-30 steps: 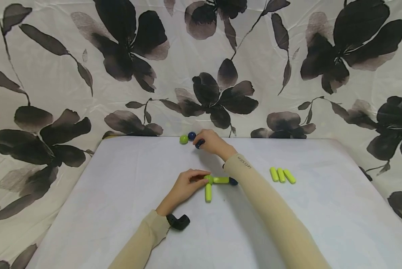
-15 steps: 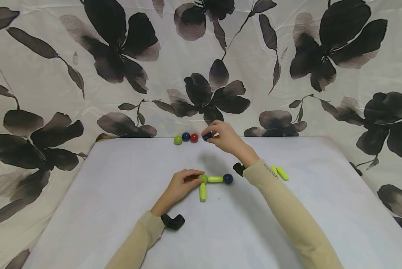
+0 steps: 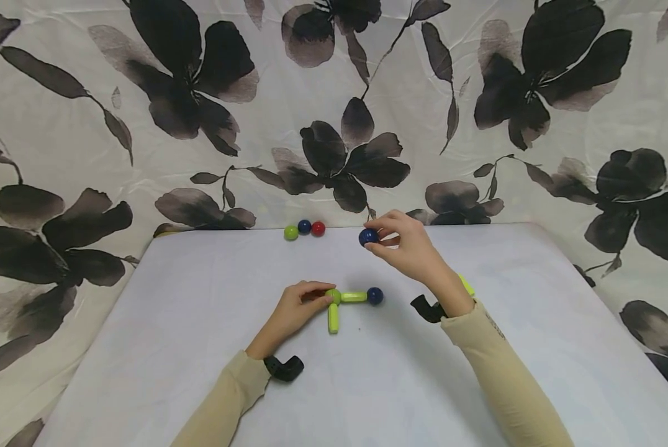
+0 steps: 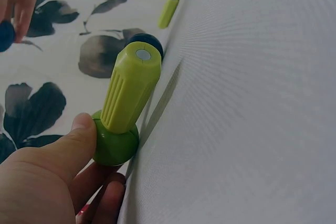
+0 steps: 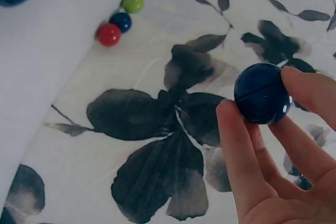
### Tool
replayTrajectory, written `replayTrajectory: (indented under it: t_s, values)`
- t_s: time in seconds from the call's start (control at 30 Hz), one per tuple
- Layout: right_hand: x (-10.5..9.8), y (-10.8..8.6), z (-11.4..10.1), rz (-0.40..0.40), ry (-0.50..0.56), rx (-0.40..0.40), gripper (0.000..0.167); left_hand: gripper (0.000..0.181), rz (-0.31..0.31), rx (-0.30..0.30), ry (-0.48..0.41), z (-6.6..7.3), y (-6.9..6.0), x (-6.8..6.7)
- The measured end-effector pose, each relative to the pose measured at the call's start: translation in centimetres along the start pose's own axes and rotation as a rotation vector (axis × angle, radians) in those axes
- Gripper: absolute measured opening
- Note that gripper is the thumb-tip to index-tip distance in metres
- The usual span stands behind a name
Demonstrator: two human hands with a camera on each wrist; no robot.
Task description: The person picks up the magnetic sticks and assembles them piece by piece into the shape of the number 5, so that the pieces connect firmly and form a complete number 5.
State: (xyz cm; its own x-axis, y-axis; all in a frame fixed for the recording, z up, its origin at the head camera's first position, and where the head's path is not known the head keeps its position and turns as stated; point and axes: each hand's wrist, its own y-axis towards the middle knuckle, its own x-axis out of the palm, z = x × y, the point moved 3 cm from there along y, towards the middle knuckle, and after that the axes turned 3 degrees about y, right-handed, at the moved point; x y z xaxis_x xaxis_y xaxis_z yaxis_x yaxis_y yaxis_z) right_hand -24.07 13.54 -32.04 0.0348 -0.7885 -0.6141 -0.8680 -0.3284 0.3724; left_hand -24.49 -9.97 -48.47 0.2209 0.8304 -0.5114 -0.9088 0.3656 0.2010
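Note:
My left hand [image 3: 296, 308] pinches a green ball [image 4: 115, 142] between thumb and fingers, low over the table. Two yellow-green rods join that ball: one rod [image 3: 354, 297] runs right to a dark blue ball [image 3: 375, 296], the other rod [image 3: 333, 319] points toward me. In the left wrist view the near rod [image 4: 131, 85] shows a round silvery disc at its end. Above the table, to the right of the back row of balls, my right hand [image 3: 409, 248] holds another dark blue ball [image 5: 262, 94] by its fingertips. A thin seam crosses this ball.
At the table's back edge sit a green ball [image 3: 291, 233], a blue ball [image 3: 304, 227] and a red ball [image 3: 318, 229] in a row. A loose yellow-green rod [image 3: 466, 284] lies at the right, partly behind my right forearm. Floral cloth [image 3: 334, 93] hangs behind the table.
My right hand has lifted the dark blue ball away from the back row and carried it right and toward me, uncovering the red ball. The left hand keeps its grip on the green ball.

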Motion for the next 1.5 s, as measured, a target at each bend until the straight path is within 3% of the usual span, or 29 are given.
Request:
replayTrajectory:
  t_s: [0.3,0.6,0.87,1.03,1.2,1.5]
  values:
    - [1.4,-3.6,0.0,0.015,0.081,0.009,0.03,0.028,0.011,-0.008,0.021,0.1,0.0,0.0]
    - [4.8,-5.8,0.3,-0.075,0.067,0.07,0.025,0.028,0.004,0.006,0.026,0.0,0.1,0.0]
    - [7.1,-6.8,0.7,-0.141,0.048,0.07,0.027,0.028,0.012,0.008,0.015,0.0,0.0,-0.1]
    - [8.1,-7.2,1.4,-0.168,0.092,0.147,0.022,0.028,0.013,0.009,0.01,-0.1,0.0,-0.1]
    - [9.0,-7.4,1.9,-0.219,0.13,0.219,0.027,0.028,0.014,0.004,0.02,-0.2,0.0,0.0]
    - [10.7,-8.1,2.3,-0.26,0.15,0.249,0.035,0.028,0.015,0.011,0.028,0.1,0.0,-0.1]
